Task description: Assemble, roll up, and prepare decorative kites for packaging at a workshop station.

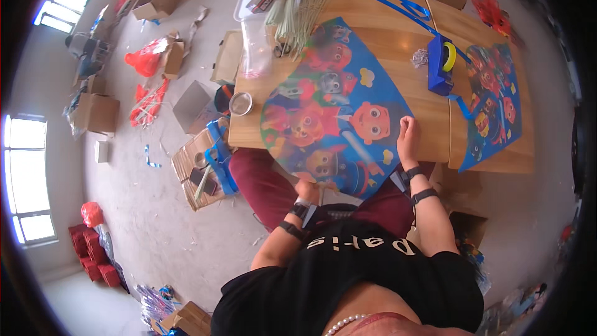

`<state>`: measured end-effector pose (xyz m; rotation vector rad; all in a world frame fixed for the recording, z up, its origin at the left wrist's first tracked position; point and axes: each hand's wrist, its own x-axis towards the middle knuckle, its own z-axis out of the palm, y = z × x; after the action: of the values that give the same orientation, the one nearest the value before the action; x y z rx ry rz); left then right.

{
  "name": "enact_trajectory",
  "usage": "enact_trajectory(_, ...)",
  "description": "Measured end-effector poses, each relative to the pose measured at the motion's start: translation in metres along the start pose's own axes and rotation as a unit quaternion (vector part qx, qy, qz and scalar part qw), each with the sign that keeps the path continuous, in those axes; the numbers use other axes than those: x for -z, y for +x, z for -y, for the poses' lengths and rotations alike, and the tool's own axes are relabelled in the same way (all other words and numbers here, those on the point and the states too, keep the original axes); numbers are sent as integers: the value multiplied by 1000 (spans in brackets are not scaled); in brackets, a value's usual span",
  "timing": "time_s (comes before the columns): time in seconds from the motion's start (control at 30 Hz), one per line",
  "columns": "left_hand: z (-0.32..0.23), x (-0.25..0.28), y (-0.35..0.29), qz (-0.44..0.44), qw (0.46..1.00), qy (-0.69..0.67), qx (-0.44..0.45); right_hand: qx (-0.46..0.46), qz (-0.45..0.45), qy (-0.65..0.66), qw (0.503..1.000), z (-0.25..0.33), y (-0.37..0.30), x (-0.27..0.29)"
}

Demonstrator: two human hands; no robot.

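A large blue kite (pixel 354 96) with cartoon figures lies across my lap and over the near part of the table, its left part blurred. My left hand (pixel 308 191) is closed on its near lower edge. My right hand (pixel 408 140) is at the kite's right corner, fingers curled together in a pinch; what sits between the fingertips is too small to make out. Beyond the kite, a bundle of thin pale rods (pixel 305 12) rests on the table. A second blue kite (pixel 494 99) with similar figures hangs over the table's right side.
On the wooden table (pixel 404 31) stand a blue tape dispenser (pixel 440 65) with yellow tape, a round clear container (pixel 240 104), and a plastic bin (pixel 249 0). Blue strips (pixel 398 6) lie at the back. Cardboard boxes (pixel 96 112) and red plastic bags (pixel 146 59) litter the floor leftward.
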<state>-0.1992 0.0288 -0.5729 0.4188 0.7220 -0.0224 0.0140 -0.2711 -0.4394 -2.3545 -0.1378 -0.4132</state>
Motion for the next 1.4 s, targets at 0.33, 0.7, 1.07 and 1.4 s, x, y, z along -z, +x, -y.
enact_trajectory(0.33, -22, -68, -133, -159, 985, -66, -17, 16, 6, 79, 997, -32, 8, -4)
enact_trajectory(0.7, -141, -186, -229, 115, 947, 120, -273, -59, 83, 60, 993, -26, 19, 7)
enact_trajectory(1.07, -118, -286, -245, 213, 542, 668, -464, -77, 48, 695, 713, 161, -2, 163)
enact_trajectory(1.4, -94, -291, -227, 235, 550, 671, -438, -81, 56, 733, 673, 172, -19, 193)
